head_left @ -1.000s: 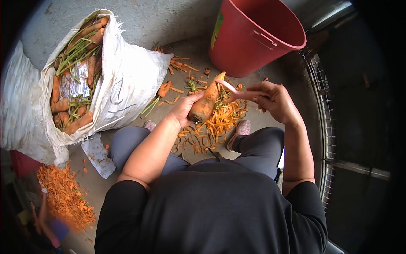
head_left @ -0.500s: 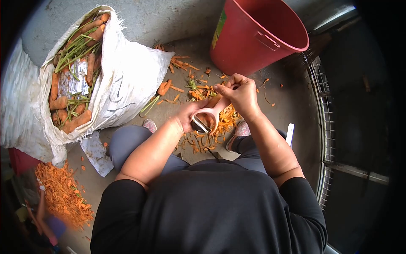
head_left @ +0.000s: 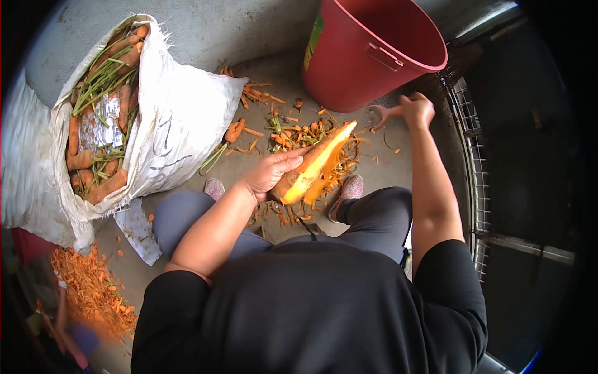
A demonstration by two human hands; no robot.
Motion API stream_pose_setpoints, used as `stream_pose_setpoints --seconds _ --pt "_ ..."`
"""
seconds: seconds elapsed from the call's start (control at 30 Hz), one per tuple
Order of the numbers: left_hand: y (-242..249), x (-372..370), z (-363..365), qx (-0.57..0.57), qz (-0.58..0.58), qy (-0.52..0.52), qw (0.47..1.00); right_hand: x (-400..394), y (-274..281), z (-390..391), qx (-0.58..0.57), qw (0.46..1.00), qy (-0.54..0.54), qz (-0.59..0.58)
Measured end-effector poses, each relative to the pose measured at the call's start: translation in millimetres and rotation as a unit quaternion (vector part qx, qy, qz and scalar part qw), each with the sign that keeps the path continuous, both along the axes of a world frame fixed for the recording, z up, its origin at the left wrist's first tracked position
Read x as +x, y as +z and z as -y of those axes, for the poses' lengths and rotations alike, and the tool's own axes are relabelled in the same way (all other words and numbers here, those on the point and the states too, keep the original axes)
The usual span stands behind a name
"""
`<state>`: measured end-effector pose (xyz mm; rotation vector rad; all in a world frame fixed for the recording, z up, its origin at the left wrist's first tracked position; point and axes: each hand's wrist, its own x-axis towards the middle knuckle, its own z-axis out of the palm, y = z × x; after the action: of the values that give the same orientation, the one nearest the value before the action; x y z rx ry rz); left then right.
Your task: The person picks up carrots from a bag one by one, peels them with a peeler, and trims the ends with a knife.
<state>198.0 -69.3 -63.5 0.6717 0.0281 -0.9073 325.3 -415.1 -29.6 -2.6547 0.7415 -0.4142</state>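
Observation:
My left hand [head_left: 271,174] is wrapped round the thick end of a large carrot [head_left: 317,163], which points up and to the right. A long bright strip of the carrot is peeled; brownish skin covers the side by my fingers. Out to the right, my right hand [head_left: 417,112] grips the handle of a pinkish peeler [head_left: 383,115], away from the carrot and near the bucket's base. The peeler's head is blurred. Beneath the carrot, orange and brown peelings [head_left: 342,168] lie on the floor between my shoes.
A white sack [head_left: 180,112] of carrots with green stalks leans at the left. A red bucket [head_left: 361,68] stands ahead, beside a wire grating [head_left: 470,124]. At lower left, another person's arm [head_left: 61,318] is by a heap of orange peelings [head_left: 93,293].
My right hand has swung right with the peeler, away from the carrot. The carrot's peeled strip now shows, where the peeler and hand covered it before. The view has shifted slightly.

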Motion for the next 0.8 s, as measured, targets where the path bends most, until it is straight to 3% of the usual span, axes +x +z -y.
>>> stream_pose_setpoints --seconds 0.03,0.1,0.2,0.3,0.4,0.5,0.63,0.73,0.77,0.8 --pt "-1.6 1.0 -0.3 -0.008 0.009 -0.007 1.0 7.2 -18.8 37.1 0.005 0.996 -0.056 0.068" --pt "1.1 3.1 -1.9 -0.013 0.001 -0.007 1.0 -2.0 5.8 30.9 0.147 0.974 -0.121 0.121" --pt "4.2 5.8 -0.4 -0.001 -0.02 -0.012 1.0 -8.1 9.3 8.0 0.366 0.914 0.012 0.176" --pt "-2.8 9.5 6.1 -0.052 -0.054 -0.037 0.997 -55.3 29.8 -91.3 0.496 0.842 0.172 0.12" --pt "2.5 8.9 10.8 -0.017 -0.072 0.0 0.997 -94.4 30.8 -157.1 0.411 0.869 0.273 0.045" --pt "-9.8 8.0 10.4 -0.087 -0.097 -0.039 0.991 -102.8 41.9 -180.0 0.342 0.884 0.318 0.002" --pt "-10.8 2.9 2.6 -0.024 -0.056 -0.003 0.998 -76.8 19.2 -163.8 0.27 0.899 0.337 0.072" --pt "1.3 0.6 3.0 -0.051 -0.04 -0.021 0.998 -29.9 7.9 -105.3 0.367 0.909 0.184 0.078" --pt "-0.1 0.0 2.4 -0.046 -0.032 -0.017 0.998 -9.7 -6.2 -69.0 0.316 0.931 0.151 0.1" --pt "-0.6 -0.6 2.6 -0.041 -0.023 -0.013 0.999 -2.9 -3.9 -42.8 0.188 0.973 0.097 0.09"
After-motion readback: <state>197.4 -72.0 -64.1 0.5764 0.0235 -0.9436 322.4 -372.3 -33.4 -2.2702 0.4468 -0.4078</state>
